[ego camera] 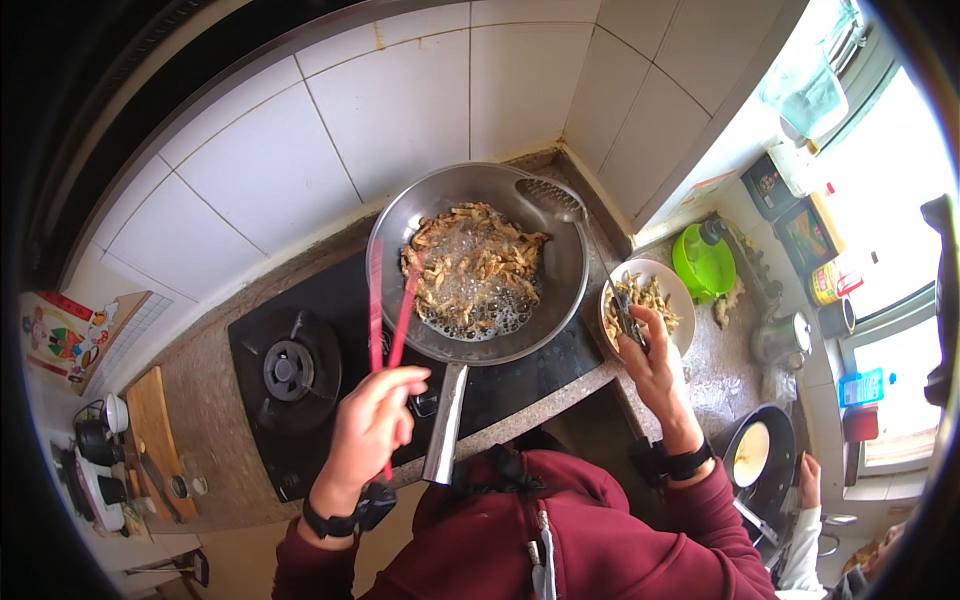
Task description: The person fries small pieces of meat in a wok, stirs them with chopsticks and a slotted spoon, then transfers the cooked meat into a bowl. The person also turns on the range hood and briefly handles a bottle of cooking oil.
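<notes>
Battered pieces of food (487, 259) fry in bubbling oil inside a large metal wok (566, 289) on the stove. My left hand (382, 416) holds a pair of red chopsticks (405, 315), spread apart, their tips over the wok's left side. In my right hand (656, 360) is the dark handle of a slotted metal skimmer (551, 196), whose head lies at the wok's upper right rim. Under that handle, a pale bowl (681, 289) holds more fried pieces (652, 296). The wok's metal handle (448, 427) points towards me.
An unlit burner (289, 371) is at the left. Beyond the bowl stand a green plastic basin (705, 264) and a metal kettle (780, 337). A dark pan (776, 450) is at lower right, near another person's hand (810, 480). A knife (154, 476) lies on a wooden board (150, 405).
</notes>
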A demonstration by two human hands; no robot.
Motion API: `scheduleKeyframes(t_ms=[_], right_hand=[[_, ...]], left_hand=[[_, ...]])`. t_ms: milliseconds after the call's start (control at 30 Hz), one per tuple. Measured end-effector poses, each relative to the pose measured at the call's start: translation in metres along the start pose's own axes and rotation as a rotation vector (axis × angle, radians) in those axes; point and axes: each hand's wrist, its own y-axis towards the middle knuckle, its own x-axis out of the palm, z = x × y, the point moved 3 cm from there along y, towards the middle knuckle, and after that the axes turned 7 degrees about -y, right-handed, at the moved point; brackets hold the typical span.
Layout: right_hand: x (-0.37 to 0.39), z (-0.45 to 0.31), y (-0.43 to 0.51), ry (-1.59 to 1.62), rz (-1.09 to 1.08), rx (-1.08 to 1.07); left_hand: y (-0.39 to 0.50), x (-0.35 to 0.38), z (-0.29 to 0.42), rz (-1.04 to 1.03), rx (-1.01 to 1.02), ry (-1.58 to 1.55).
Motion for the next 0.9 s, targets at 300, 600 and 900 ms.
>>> scheduleKeyframes(t_ms=[300, 600, 900], right_hand=[[0.007, -0.046, -0.01, -0.12, -0.193, -0.197], [-0.021, -0.059, -0.043, -0.146, -0.29, -0.164], [-0.009, -0.068, -0.058, -0.138, -0.278, -0.047]], left_hand=[[-0.04, -0.038, -0.054, 0.281, -0.114, -0.231], [-0.034, -0.046, -0.061, 0.358, -0.055, -0.301], [-0.03, -0.05, -0.071, 0.358, -0.095, -0.296]])
